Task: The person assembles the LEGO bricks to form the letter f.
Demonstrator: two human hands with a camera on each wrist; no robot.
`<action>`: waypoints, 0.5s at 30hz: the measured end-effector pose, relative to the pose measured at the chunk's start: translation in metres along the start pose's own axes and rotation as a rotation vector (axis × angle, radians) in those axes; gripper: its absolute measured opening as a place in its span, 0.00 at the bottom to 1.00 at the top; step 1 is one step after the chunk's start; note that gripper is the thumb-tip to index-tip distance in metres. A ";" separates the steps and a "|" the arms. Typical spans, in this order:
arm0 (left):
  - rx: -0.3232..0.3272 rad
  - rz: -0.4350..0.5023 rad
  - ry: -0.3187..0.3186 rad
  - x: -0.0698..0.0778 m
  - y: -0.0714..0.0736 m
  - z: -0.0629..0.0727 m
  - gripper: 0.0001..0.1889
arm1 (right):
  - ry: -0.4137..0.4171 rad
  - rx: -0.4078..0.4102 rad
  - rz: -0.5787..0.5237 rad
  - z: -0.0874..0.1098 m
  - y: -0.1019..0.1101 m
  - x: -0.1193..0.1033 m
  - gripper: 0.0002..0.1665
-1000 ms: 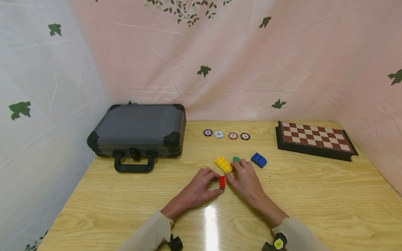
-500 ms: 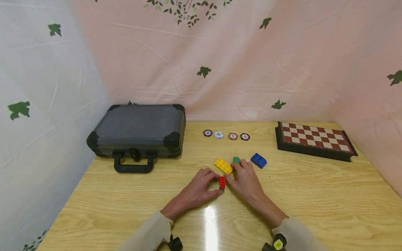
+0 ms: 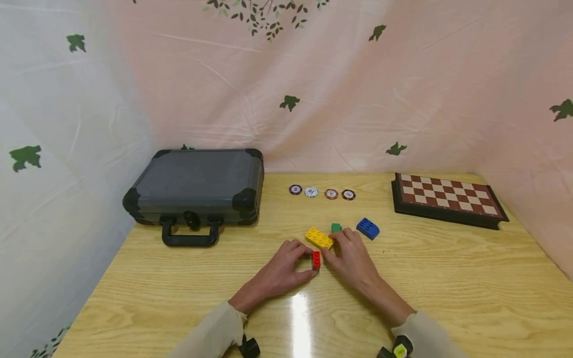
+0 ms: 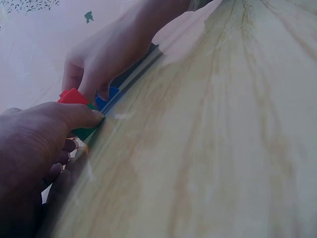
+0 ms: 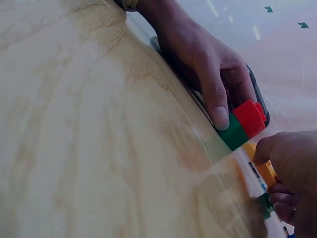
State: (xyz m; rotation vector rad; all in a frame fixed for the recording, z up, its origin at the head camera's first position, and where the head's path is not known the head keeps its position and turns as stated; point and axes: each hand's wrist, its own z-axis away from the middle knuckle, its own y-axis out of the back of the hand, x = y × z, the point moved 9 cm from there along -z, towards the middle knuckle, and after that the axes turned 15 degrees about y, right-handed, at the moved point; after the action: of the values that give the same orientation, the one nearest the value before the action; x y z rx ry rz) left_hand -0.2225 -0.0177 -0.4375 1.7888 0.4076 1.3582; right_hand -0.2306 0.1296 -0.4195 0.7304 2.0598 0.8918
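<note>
My left hand (image 3: 284, 266) pinches a two-brick stack between thumb and fingers. The upper one is a red toy brick (image 3: 316, 258), and beneath it a green toy brick (image 5: 233, 134) shows in the right wrist view, low at the tabletop. My right hand (image 3: 354, 259) has thumb and index finger at the right end of a yellow toy brick (image 3: 317, 237), which lies slantwise just beyond the red one. Past those right fingertips stands a second green toy brick (image 3: 336, 227), partly hidden by the hand. A blue toy brick (image 3: 368, 228) lies farther right.
A grey hard case (image 3: 199, 179) with a black handle stands at the back left. Several poker chips (image 3: 311, 192) lie in a row near the back curtain. A folded chessboard (image 3: 449, 199) sits at the back right of the wooden table (image 3: 447, 283).
The yellow brick has shifted slightly toward me, with the right fingers at its end. The left hand and its red and green stack stay almost where they were.
</note>
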 end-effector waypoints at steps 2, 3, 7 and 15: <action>-0.002 0.003 0.003 0.000 0.000 0.000 0.18 | -0.004 -0.005 -0.018 0.001 0.002 0.001 0.21; -0.004 0.005 0.005 -0.001 0.000 0.000 0.19 | -0.002 -0.008 -0.027 0.002 0.003 0.002 0.21; -0.014 0.012 0.014 -0.002 0.000 0.001 0.19 | -0.008 -0.025 -0.063 0.006 0.006 0.006 0.21; -0.008 0.006 0.010 -0.001 -0.001 0.000 0.19 | 0.033 -0.022 -0.091 0.010 0.015 0.008 0.21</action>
State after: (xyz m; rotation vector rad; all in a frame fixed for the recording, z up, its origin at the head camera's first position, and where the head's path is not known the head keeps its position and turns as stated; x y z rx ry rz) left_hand -0.2231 -0.0180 -0.4391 1.7793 0.4015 1.3715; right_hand -0.2235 0.1479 -0.4154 0.6087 2.0919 0.8784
